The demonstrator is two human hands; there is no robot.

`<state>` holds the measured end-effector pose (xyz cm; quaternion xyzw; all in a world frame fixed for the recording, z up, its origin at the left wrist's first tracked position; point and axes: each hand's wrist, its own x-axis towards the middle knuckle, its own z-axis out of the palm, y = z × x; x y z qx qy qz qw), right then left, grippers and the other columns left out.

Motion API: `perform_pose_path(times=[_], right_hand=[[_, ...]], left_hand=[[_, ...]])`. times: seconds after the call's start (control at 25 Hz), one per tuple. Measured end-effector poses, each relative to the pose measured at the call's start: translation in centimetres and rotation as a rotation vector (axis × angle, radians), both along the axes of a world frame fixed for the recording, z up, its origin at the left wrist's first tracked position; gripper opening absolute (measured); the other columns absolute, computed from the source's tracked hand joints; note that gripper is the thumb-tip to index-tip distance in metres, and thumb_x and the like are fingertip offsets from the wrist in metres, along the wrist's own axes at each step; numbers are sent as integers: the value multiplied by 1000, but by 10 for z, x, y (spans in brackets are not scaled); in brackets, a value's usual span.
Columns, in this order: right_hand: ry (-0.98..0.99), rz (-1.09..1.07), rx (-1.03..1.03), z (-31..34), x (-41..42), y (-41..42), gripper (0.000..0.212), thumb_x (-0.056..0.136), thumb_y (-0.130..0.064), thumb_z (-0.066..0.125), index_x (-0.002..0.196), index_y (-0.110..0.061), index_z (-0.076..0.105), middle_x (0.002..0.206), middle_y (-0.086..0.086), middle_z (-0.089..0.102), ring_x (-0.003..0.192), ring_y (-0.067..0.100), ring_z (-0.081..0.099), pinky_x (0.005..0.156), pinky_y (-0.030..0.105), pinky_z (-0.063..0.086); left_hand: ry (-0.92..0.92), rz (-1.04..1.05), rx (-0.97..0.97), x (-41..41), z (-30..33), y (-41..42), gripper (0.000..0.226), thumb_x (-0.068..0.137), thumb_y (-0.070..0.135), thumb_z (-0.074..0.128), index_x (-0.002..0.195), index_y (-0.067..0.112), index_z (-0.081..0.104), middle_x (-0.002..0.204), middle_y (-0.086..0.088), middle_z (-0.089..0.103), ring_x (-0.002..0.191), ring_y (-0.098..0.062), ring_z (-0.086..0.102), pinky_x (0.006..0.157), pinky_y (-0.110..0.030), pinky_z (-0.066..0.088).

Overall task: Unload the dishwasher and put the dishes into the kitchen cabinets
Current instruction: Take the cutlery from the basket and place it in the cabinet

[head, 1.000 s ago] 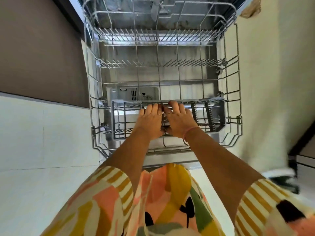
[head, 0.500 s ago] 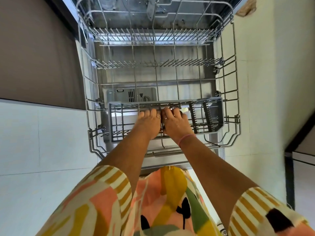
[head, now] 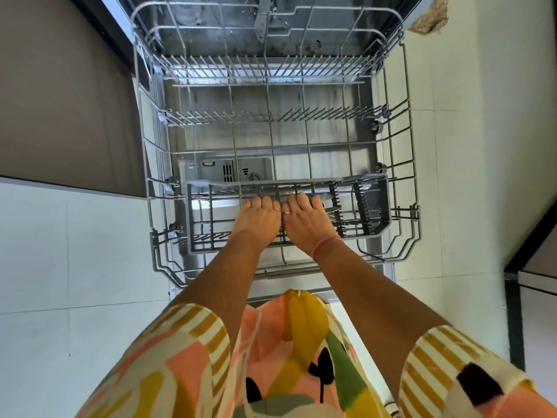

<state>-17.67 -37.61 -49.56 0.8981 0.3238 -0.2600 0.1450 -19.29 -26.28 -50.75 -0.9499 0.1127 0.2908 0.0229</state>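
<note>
White floor tiles (head: pixel 75 267) are covering the ground on the left, with more pale tiles (head: pixel 482 146) lying on the right. A brown cabinet panel (head: pixel 60 101) is occupying the upper left. A chipped brown patch (head: pixel 429 21) is showing at the top right. A dark-framed unit (head: pixel 530 282) is standing at the right edge.

Bright daylight, sharp, wide-angle edge distortion

A home kitchen, seen from above: an open dishwasher (head: pixel 271 40) with its wire lower rack (head: pixel 401 164) pulled out over a pale tiled floor (head: pixel 60 251). Brown cabinet fronts (head: pixel 60 101) flank it (a person in a patterned dress stands over the rack).
</note>
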Motion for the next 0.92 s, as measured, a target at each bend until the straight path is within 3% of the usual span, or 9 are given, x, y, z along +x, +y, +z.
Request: perform_pose_path(times=[0.28,0.36,0.48,0.6,0.72,0.92], right_hand=[[8,39,16,62,-8,3,36,100,-18,27,132,-6,41,132,13,43,122,29,37,102,43,32],[-3,109,30,91,-19,8,37,101,-19,27,133,-6,39,131,13,43,121,29,37,100,44,33],[-22,252,108,135,-39,15,37,100,-21,29,131,-8,46,126,11,48,117,27,43,95,41,37],[-67,432,170,176,-62,21,35,94,-27,38,115,-15,63,111,3,61,102,20,53,84,34,44],[-95,528,229,208,-65,30,27,86,-30,48,96,-19,71,92,-1,65,88,18,56,72,31,44],[-177,607,301,259,-52,43,38,84,-24,37,71,-21,72,80,-2,62,80,19,52,68,31,43]], left_hand=[[-51,20,-74,-18,55,10,30,99,18,34,125,7,44,123,-12,49,113,-26,49,93,-37,42],[2,114,-155,-29,84,16,33,98,28,41,125,9,47,124,-11,50,113,-26,51,91,-38,45],[174,232,-259,-48,129,31,31,90,35,48,112,15,57,108,-6,61,98,-24,61,78,-33,49],[388,286,-307,-64,178,49,27,77,43,51,88,22,63,79,4,67,79,-16,65,68,-26,51],[513,487,-432,-72,228,59,19,75,34,63,63,21,59,47,8,60,48,-6,60,61,-25,54],[503,646,-507,-74,287,71,22,75,28,64,68,8,70,57,0,69,49,-10,64,59,-20,55]])
